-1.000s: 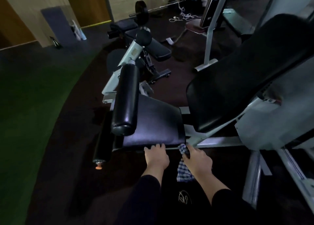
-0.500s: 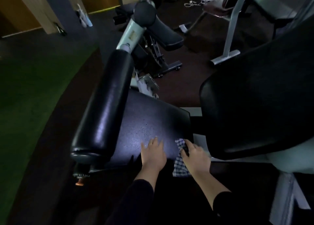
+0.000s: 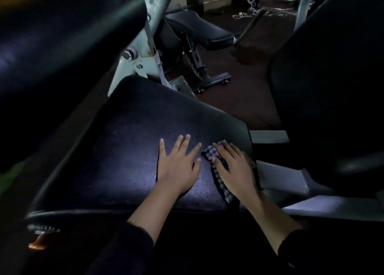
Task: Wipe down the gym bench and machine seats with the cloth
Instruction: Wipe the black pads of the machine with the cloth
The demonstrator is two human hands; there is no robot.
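Observation:
A black padded machine seat [image 3: 128, 146] fills the middle of the head view. My left hand [image 3: 178, 166] lies flat on it with fingers spread, holding nothing. My right hand [image 3: 234, 168] presses a blue-and-white checked cloth [image 3: 218, 171] flat against the seat near its right edge; the cloth shows along the hand's left side and the rest is hidden under the palm. A black backrest pad [image 3: 332, 83] rises at the right. A second black bench [image 3: 199, 29] stands behind the machine.
A thick black roller pad [image 3: 58, 46] hangs over the seat's left side on a grey metal arm [image 3: 153, 9]. A barbell with a plate [image 3: 194, 1] and white cables [image 3: 251, 9] lie at the back. Grey frame bars [image 3: 282, 177] run under the backrest.
Both hands have slid forward from the seat's near edge onto its top surface. The cloth, which hung below the edge, now lies flat under my right hand. The view has moved much closer.

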